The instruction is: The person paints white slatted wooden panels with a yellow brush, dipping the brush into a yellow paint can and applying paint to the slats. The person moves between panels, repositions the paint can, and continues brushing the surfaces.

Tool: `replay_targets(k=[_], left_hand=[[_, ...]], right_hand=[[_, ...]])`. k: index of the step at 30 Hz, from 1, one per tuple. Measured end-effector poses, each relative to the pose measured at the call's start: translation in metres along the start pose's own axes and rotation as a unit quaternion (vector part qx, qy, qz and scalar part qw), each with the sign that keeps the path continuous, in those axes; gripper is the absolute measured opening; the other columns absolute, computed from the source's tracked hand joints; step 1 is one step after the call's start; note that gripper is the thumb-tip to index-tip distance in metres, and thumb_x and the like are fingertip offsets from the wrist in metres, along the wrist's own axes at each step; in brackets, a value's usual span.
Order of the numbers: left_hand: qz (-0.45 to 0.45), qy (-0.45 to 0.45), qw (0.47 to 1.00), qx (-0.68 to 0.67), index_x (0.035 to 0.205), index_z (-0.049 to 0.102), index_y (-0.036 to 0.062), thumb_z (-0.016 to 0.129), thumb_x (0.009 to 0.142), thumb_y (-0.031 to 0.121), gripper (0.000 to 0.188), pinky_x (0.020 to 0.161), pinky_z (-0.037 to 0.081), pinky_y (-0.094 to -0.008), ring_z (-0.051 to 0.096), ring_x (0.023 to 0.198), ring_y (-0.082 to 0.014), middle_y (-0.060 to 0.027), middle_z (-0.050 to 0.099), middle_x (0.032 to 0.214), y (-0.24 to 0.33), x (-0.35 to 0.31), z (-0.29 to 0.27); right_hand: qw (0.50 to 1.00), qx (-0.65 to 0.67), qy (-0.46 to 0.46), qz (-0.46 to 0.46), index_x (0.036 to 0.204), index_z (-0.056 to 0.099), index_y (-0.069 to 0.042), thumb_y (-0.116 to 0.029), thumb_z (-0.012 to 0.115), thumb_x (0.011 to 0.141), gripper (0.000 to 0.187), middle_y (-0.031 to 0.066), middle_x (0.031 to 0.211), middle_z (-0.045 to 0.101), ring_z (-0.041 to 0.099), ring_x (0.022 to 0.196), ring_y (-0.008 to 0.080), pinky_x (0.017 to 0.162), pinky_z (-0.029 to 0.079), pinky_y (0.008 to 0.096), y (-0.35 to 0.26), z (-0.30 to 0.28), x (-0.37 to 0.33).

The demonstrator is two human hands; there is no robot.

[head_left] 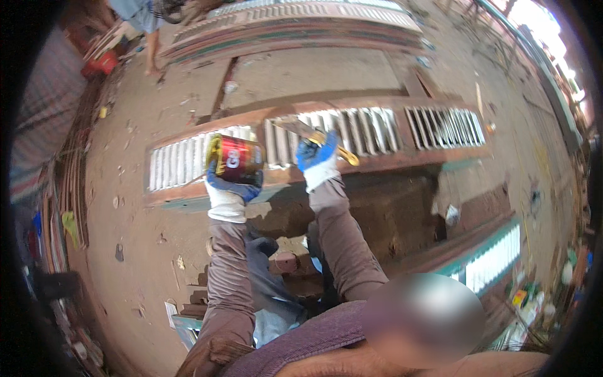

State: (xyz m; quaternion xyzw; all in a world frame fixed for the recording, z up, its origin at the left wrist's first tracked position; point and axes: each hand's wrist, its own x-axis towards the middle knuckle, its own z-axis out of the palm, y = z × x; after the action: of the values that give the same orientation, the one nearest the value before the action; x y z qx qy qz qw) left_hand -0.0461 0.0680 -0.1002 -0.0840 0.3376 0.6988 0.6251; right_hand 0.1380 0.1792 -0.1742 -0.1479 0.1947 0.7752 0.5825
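My left hand (235, 188), in a blue-and-white work glove, is wrapped round the lower side of a red and dark tin can (242, 157) with a yellow edge. The tin is held tilted above the left part of a long wooden louvred shutter (286, 178). In my right hand (318, 154), gloved the same way, is a paintbrush with a yellow handle (348, 156). Its flat head (295, 127) points left over the middle slats; whether it touches them I cannot tell. White and grey slats fill the shutter's framed openings.
More louvred panels (295, 34) lie stacked at the far side. Another panel with a green edge (493, 261) lies at the lower right. A person's bare leg (152, 53) shows at the far left, near a red container (100, 63). Long timber strips (74, 188) line the left side.
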Motion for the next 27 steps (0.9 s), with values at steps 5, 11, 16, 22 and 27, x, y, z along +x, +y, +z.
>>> replay_targets(k=[5, 11, 16, 22, 27], left_hand=[[-0.026, 0.051, 0.998, 0.027, 0.124, 0.053, 0.0181, 0.058, 0.074, 0.050, 0.059, 0.080, 0.046, -0.0543, 0.052, 0.108, -0.0351, -0.0121, 0.054, 0.122, -0.008, 0.000, 0.008], [-0.030, 0.054, 0.997, 0.039, 0.125, 0.053, 0.0173, 0.059, 0.074, 0.049, 0.060, 0.081, 0.046, -0.0547, 0.051, 0.107, -0.0365, -0.0145, 0.053, 0.123, -0.008, -0.003, 0.011], [-0.038, 0.040, 0.997, 0.059, 0.125, 0.053, 0.0177, 0.055, 0.077, 0.050, 0.058, 0.083, 0.046, -0.0542, 0.052, 0.108, -0.0361, -0.0143, 0.054, 0.124, -0.009, 0.001, 0.011], [0.135, -0.127, 0.824, 0.536, 0.125, 0.054, 0.0174, 0.056, 0.081, 0.044, 0.051, 0.094, 0.045, -0.0403, 0.058, 0.108, -0.0246, -0.0048, 0.061, 0.121, -0.010, 0.009, -0.006], [0.152, -0.176, 0.799, 0.554, 0.129, 0.050, 0.0112, 0.058, 0.081, 0.041, 0.057, 0.096, 0.046, -0.0411, 0.056, 0.113, -0.0251, -0.0060, 0.061, 0.123, -0.002, 0.032, -0.029]], right_hand=[[0.996, -0.054, 0.010, -0.064, 0.097, 0.058, -0.013, -0.044, 0.063, 0.088, 0.033, 0.0011, 0.072, 0.061, 0.057, 0.051, 0.0121, 0.044, 0.052, 0.0226, 0.003, 0.027, -0.027], [0.994, -0.087, -0.033, -0.057, 0.089, 0.058, -0.013, -0.029, 0.064, 0.089, 0.018, 0.0020, 0.073, 0.063, 0.062, 0.054, 0.0133, 0.045, 0.055, 0.0246, 0.001, 0.034, -0.031], [0.993, -0.056, -0.053, -0.090, 0.092, 0.057, -0.013, -0.028, 0.067, 0.088, 0.018, 0.0005, 0.080, 0.063, 0.065, 0.066, 0.0139, 0.052, 0.057, 0.0257, 0.000, 0.024, -0.024], [0.991, -0.021, -0.018, -0.134, 0.095, 0.057, -0.016, -0.029, 0.063, 0.090, 0.015, 0.0006, 0.085, 0.062, 0.066, 0.076, 0.0179, 0.064, 0.060, 0.0333, 0.003, 0.039, -0.038], [0.984, -0.043, -0.027, -0.168, 0.112, 0.052, -0.021, -0.042, 0.056, 0.093, 0.028, -0.0005, 0.100, 0.059, 0.064, 0.090, 0.0157, 0.070, 0.059, 0.0295, -0.004, 0.030, -0.026]])
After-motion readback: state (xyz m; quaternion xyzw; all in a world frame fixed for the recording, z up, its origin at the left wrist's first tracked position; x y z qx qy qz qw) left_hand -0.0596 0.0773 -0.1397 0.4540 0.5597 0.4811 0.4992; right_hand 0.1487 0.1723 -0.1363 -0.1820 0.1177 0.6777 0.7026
